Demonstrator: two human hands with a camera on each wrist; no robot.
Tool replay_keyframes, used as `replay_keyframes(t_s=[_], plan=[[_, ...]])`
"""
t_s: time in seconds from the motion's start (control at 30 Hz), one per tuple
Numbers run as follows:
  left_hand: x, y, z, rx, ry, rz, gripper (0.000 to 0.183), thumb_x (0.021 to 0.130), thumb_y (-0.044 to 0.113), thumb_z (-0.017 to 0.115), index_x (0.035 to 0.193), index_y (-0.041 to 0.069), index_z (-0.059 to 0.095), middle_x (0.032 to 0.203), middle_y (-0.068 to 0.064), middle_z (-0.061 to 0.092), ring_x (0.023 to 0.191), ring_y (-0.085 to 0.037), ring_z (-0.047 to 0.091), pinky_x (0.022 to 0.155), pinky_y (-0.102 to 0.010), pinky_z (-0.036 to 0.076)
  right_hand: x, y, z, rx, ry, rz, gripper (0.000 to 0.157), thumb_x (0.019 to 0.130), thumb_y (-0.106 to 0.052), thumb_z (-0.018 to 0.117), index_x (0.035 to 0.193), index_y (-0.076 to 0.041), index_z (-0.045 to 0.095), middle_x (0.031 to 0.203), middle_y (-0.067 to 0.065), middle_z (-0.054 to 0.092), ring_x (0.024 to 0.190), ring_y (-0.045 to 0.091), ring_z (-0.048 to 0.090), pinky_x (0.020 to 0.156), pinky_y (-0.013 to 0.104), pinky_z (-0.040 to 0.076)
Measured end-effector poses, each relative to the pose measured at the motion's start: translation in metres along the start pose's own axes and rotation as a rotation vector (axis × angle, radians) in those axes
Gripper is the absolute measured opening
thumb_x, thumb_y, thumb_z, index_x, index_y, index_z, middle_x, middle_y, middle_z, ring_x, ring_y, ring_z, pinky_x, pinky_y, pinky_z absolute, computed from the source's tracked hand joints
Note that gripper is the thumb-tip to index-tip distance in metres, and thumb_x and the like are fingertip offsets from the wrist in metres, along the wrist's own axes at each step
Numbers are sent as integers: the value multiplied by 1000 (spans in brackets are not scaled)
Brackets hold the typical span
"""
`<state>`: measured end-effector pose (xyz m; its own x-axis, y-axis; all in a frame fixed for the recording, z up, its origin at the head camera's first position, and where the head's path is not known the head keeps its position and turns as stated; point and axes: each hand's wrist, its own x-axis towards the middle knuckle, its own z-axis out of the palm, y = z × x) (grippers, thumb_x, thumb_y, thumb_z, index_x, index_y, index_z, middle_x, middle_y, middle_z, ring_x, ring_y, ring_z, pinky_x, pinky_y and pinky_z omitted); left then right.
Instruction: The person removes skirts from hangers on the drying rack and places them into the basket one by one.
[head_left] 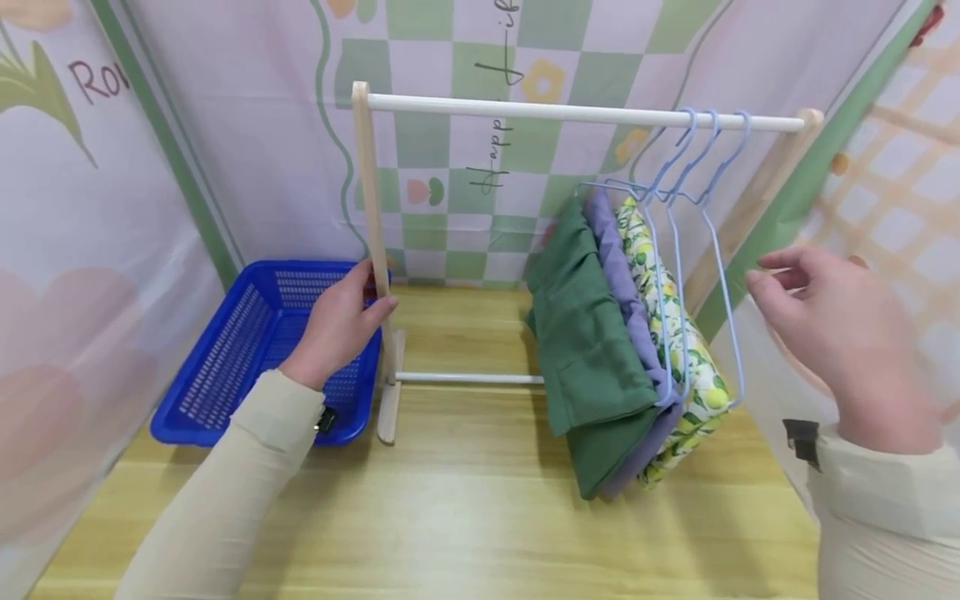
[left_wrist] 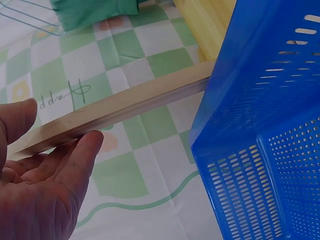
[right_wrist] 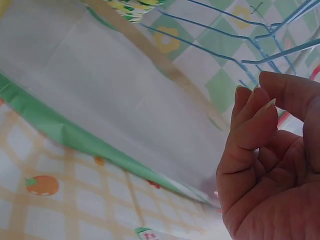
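Observation:
A small clothes rack [head_left: 525, 108] with wooden side posts and a white top bar stands on the table. My left hand [head_left: 341, 321] holds its left post [left_wrist: 120, 102], the fingers round one side and the thumb over the other. Near the bar's right end hang three light-blue hangers [head_left: 723, 250] with folded cloths: one dark green [head_left: 592, 317], one purple [head_left: 618, 258] and one lemon-print [head_left: 701, 375]. Beside the right post, my right hand [head_left: 836, 321] is raised in the air with loosely bent fingers and nothing in its grasp, as its wrist view [right_wrist: 272, 165] confirms.
A blue perforated basket [head_left: 202, 429] stands left of the rack, under my left forearm. A white lower rod [head_left: 468, 379] spans the rack near the wooden tabletop [head_left: 450, 508]. Patterned curtains [head_left: 480, 67] enclose the back and sides.

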<state>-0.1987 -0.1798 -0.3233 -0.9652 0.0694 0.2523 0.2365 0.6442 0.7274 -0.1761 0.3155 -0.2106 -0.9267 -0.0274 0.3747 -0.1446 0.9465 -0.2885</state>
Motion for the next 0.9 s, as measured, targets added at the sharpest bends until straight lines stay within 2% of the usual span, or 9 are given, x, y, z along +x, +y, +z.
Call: replay_keyframes(t_s=[0.1, 0.2, 0.33, 0.4, 0.53, 0.8, 0.9], plan=[[2, 1, 0, -2, 9, 3, 49, 106, 17, 63, 150, 4, 47, 135, -21, 64, 125, -36, 64, 96, -50, 58, 1, -9, -4, -6, -4, -21, 43, 105, -40, 53, 127, -6, 68, 119, 29, 71, 107, 47, 61, 77, 45, 38], [2, 2, 0, 0, 19, 2, 47, 106, 17, 63, 149, 5, 48, 134, -20, 65, 124, -36, 64, 95, -50, 58, 3, -20, -8, -22, -13, -45, 43, 105, -43, 54, 124, -7, 70, 115, 25, 73, 99, 40, 67, 75, 41, 40], [3, 3, 0, 3, 32, -4, 45, 106, 18, 62, 147, 6, 50, 131, -19, 67, 123, -35, 65, 94, -50, 58, 7, -32, -11, -38, -65, -57, 49, 105, -49, 53, 126, -9, 71, 116, 21, 74, 100, 40, 68, 77, 46, 42], [3, 3, 1, 5, 35, -4, 43, 107, 18, 62, 146, 5, 51, 131, -19, 67, 122, -35, 65, 94, -50, 58, 9, -37, -12, -43, -89, -58, 52, 105, -51, 52, 128, -8, 69, 119, 22, 74, 103, 45, 66, 80, 53, 42], [3, 4, 3, 10, 40, 2, 40, 107, 18, 61, 143, 3, 52, 130, -20, 67, 120, -36, 66, 93, -50, 59, 11, -45, -13, -62, -81, -60, 51, 105, -52, 52, 128, -10, 69, 120, 21, 74, 102, 45, 67, 79, 56, 41], [3, 4, 3, 22, 64, 2, 39, 107, 17, 60, 143, 2, 53, 126, -21, 68, 114, -35, 68, 91, -50, 59, 15, -64, -16, -97, -86, -69, 54, 103, -58, 51, 128, -14, 69, 118, 17, 75, 95, 39, 67, 59, 49, 42], [3, 3, 3, 33, 71, 5, 38, 108, 18, 60, 142, 3, 54, 125, -20, 69, 112, -35, 69, 89, -50, 59, 19, -72, -14, -96, -106, -90, 54, 103, -57, 52, 126, -12, 71, 117, 18, 75, 93, 38, 68, 59, 45, 42]])
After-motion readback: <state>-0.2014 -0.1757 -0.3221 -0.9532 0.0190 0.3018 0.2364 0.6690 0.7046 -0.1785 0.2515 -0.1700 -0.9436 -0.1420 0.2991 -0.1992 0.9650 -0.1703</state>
